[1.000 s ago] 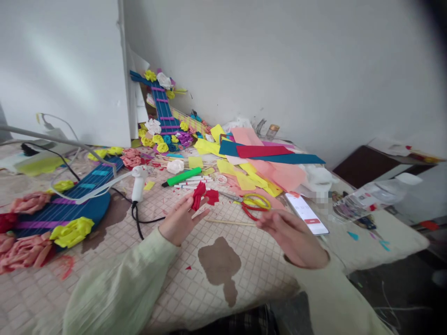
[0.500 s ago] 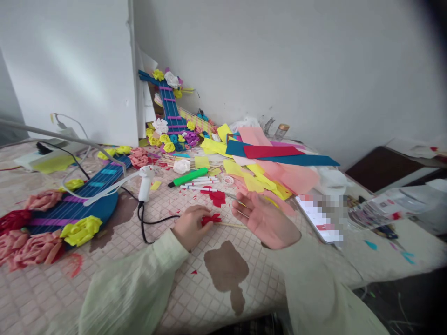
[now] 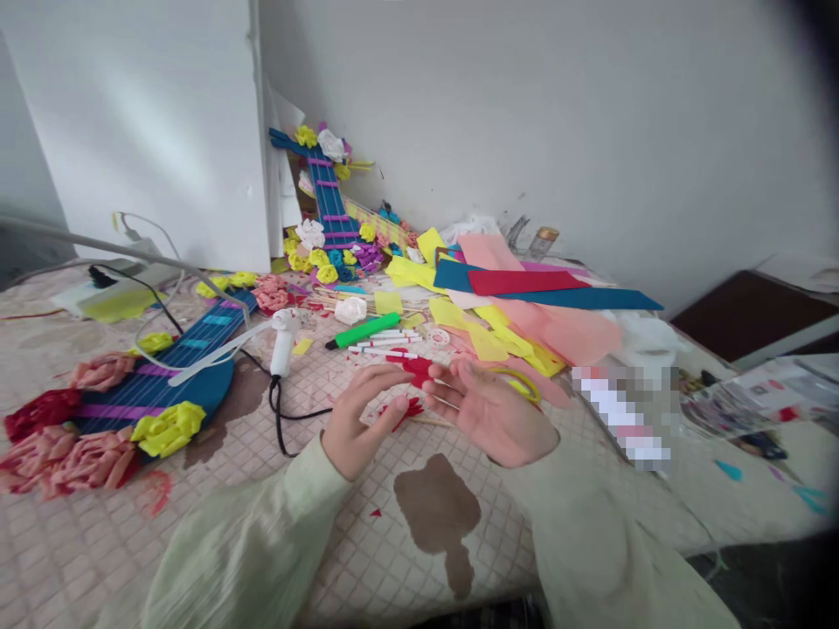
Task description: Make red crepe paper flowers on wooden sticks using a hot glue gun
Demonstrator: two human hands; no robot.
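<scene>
My left hand [image 3: 364,418] is open, thumb and fingers apart, over a small red crepe paper piece [image 3: 412,406] with pointed tips. A thin wooden stick [image 3: 433,423] runs from that piece towards my right hand [image 3: 488,411]. The right hand is open too, palm turned inward and fingers stretched, nothing in it that I can see. Just behind it shows a yellow loop handle [image 3: 524,384], which looks like scissors; the rest is hidden. More red paper [image 3: 419,371] lies beyond the fingertips, beside white markers [image 3: 386,342].
A white glue gun [image 3: 283,345] stands to the left with its black cord. Beyond it lies a blue paper guitar [image 3: 157,376] with paper roses. Strips of crepe paper [image 3: 557,328] are piled at the back. A phone [image 3: 620,419] and a clear plastic container [image 3: 747,397] sit at the right.
My left hand has let go of the red paper piece and spread its fingers above it. The right hand has shifted slightly left, still open. The view has turned a little.
</scene>
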